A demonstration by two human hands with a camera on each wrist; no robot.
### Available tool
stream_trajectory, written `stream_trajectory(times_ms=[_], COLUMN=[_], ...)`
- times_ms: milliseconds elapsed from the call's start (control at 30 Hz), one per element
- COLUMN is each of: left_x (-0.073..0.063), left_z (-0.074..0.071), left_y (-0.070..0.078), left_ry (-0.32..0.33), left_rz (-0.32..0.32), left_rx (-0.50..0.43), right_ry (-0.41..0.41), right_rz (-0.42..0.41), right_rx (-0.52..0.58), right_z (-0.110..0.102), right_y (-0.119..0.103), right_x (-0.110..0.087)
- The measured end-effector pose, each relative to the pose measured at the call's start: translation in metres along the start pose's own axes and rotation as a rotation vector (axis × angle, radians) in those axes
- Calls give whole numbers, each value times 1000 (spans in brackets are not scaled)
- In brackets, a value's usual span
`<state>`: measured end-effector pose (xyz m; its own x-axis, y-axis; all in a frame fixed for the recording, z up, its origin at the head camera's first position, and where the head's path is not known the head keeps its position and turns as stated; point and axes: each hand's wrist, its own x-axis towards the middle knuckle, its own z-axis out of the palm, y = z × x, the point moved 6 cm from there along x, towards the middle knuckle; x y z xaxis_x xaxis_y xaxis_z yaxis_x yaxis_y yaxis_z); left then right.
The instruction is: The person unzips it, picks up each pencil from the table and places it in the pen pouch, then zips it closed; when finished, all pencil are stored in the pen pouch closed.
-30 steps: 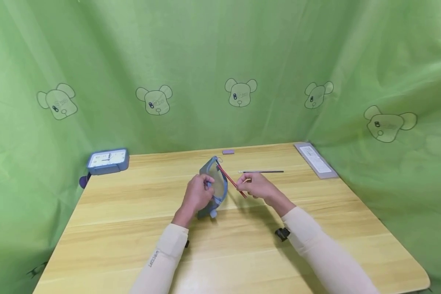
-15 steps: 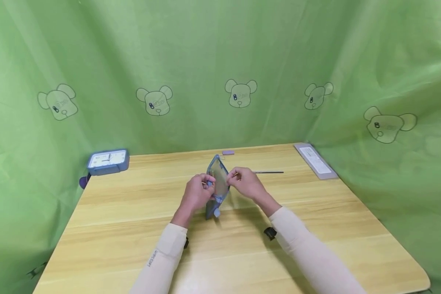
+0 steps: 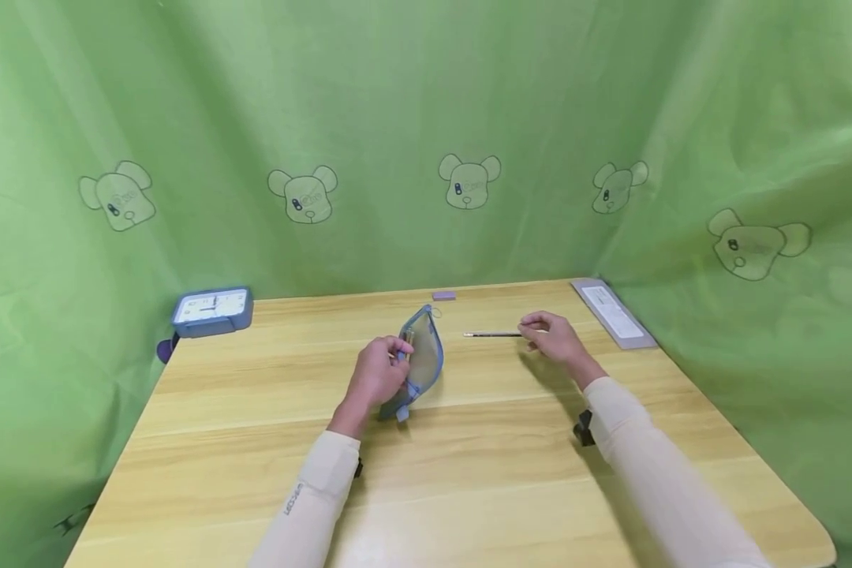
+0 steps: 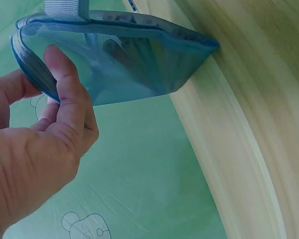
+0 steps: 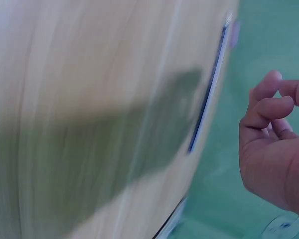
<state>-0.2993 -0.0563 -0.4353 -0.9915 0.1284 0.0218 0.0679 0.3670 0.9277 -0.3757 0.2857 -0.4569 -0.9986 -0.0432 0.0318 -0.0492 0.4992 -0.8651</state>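
Observation:
My left hand (image 3: 379,371) pinches the rim of a blue mesh zip pouch (image 3: 429,359), whose mouth gapes to the right. Through its see-through side in the left wrist view, dark slender sticks (image 4: 132,57) show inside the pouch. A dark pencil (image 3: 493,334) lies flat on the table to the right. Over its right end hovers my right hand (image 3: 555,338), fingers loosely curled. The right wrist view shows the whole pencil (image 5: 208,89) on the tabletop, apart from the right hand (image 5: 274,144), which holds nothing.
A purple eraser (image 3: 443,296) lies by the table's back edge. At the back left stands a blue clock (image 3: 213,312). A flat grey-purple pack with a white label (image 3: 613,312) lies at the right edge. Green curtain (image 3: 383,95) surrounds the table (image 3: 468,489).
The right hand has carried red pencils to the pouch and let go of them there, then moved right to the dark pencil. The left hand keeps its grip on the pouch, which has tilted slightly.

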Motion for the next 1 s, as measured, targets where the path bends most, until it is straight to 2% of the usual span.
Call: stream_trajectory(times_ms=[200, 467, 533, 767, 1000], left_x=[0, 2, 3, 3, 3], left_z=[1, 1, 1, 1, 2], left_y=[-1, -2, -2, 0, -3], left_ry=[-11, -35, -36, -32, -31], left_rz=[-11, -5, 2, 11, 13], left_rx=[17, 51, 56, 61, 70], right_ry=[-64, -158, -153, -121, -167], right_rz=[-4, 52, 46, -71, -56], right_rx=[-76, -246, -289, -478, -536], right_z=[-17, -12, -11, -9, 0], right_y=[23, 38, 39, 27, 26], right_x=[11, 19, 20, 15, -3])
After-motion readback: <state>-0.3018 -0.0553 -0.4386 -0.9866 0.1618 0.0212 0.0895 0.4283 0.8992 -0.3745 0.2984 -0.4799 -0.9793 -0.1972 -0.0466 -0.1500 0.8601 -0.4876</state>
